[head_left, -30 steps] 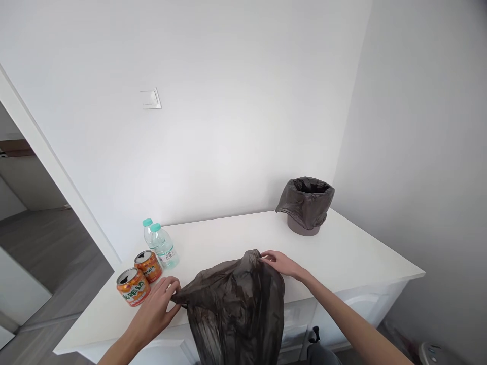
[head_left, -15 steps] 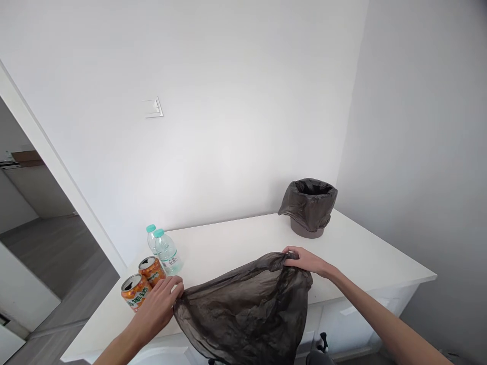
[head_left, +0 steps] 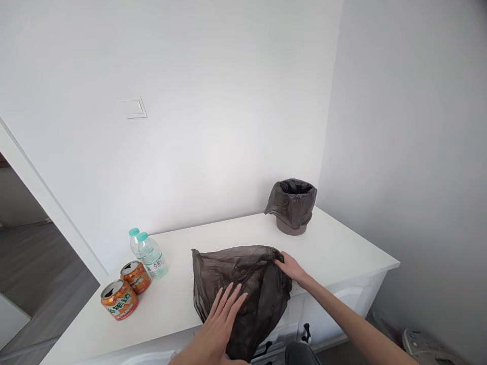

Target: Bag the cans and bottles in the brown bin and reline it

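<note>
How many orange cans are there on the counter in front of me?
2: one can beside the bottles, the other nearer the counter's front edge, left of my left hand.

The front orange can [head_left: 119, 300], near the left edge of the white cabinet top [head_left: 182, 304], carries large dark green Chinese characters on a pale band. "年达" can be read, and a further character to their left is partly turned away. Smaller white characters on the red band below them are too small to read surely. The rear orange can [head_left: 137, 280], just behind it toward the back edge, shows the Latin capitals "NDA", the end of a word that curves out of sight. The front clear bottle [head_left: 154, 259] bears a white label with dark Chinese characters, too blurred to read with certainty.
</note>
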`<state>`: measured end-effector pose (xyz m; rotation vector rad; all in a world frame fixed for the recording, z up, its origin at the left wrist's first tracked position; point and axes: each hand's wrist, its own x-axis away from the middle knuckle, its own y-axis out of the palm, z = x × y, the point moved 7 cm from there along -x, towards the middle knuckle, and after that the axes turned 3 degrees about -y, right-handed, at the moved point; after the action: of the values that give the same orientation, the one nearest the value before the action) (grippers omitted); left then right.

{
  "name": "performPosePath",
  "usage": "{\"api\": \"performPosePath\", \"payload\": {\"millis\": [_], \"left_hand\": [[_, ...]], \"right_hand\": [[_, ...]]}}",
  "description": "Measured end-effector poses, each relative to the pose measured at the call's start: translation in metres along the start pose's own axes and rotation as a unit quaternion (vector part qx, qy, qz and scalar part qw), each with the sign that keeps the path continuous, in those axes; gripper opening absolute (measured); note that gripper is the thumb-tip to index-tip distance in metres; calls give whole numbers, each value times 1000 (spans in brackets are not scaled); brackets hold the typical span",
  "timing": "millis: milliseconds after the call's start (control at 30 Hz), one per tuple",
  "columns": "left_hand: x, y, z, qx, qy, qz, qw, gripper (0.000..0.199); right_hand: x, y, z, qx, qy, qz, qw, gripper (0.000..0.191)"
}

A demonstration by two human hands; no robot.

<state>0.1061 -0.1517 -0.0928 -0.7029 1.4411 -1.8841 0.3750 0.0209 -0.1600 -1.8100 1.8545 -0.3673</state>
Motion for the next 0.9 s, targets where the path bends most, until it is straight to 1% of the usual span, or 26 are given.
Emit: {"api": "performPosePath", "payload": {"millis": [67, 100, 133, 200, 267, 300, 333, 367, 400, 433, 467, 500, 567, 600, 667, 767, 833, 867, 900], "left_hand": [[-5, 21, -22, -18, -27, -18, 999, 147], [-6, 27, -36, -34, -39, -18, 998, 151], [-5, 32, -49, -53, -47, -12, 997, 150], [2, 33, -68, -89, -50, 18, 995, 140], [12, 30, -75, -110, -46, 53, 991, 128], [17, 29, -76, -116, -44, 68, 990, 124], [21, 28, -77, -123, -41, 79, 988, 121], [24, 29, -77, -131, -37, 89, 987, 119], [26, 30, -78, -141, -32, 99, 985, 118], [28, 32, -80, -149, -27, 110, 982, 117], [28, 33, -82, -152, -21, 121, 981, 117], [28, 34, -85, -147, -15, 131, 980, 118], [26, 33, -90, -105, -6, 143, 984, 116], [24, 30, -92, -68, -3, 140, 988, 112], [21, 18, -94, 24, -13, 130, 991, 97], [15, -10, -96, 171, -75, 99, 978, 58], [11, -25, -102, 221, -133, 50, 965, 40], [9, -31, -107, 226, -161, 23, 960, 35], [8, -36, -113, 221, -187, -1, 957, 33]], "right_hand": [[-3, -10, 13, 28, 28, 4, 999, 18], [-4, -17, 20, 41, 40, 8, 998, 16], [-5, -25, 25, 54, 48, 14, 997, 15], [-4, -39, 32, 74, 55, 24, 995, 17], [3, -51, 33, 88, 55, 34, 994, 26], [9, -58, 28, 99, 35, 46, 993, 32], [16, -63, 20, 114, -4, 60, 992, 38], [25, -67, 8, 133, -62, 68, 987, 43], [36, -69, -6, 155, -133, 64, 977, 47], [49, -67, -20, 177, -207, 43, 961, 51], [62, -63, -31, 198, -271, 7, 942, 57], [74, -57, -38, 216, -316, -36, 923, 64], [91, -47, -44, 244, -364, -102, 893, 75], [95, -42, -44, 254, -371, -119, 885, 77], [97, -35, -40, 255, -371, -131, 884, 72], [92, -25, -35, 220, -358, -141, 896, 50], [88, -21, -35, 185, -338, -145, 911, 32], [85, -21, -36, 167, -319, -146, 921, 28], [81, -21, -36, 151, -294, -145, 933, 28]]}}
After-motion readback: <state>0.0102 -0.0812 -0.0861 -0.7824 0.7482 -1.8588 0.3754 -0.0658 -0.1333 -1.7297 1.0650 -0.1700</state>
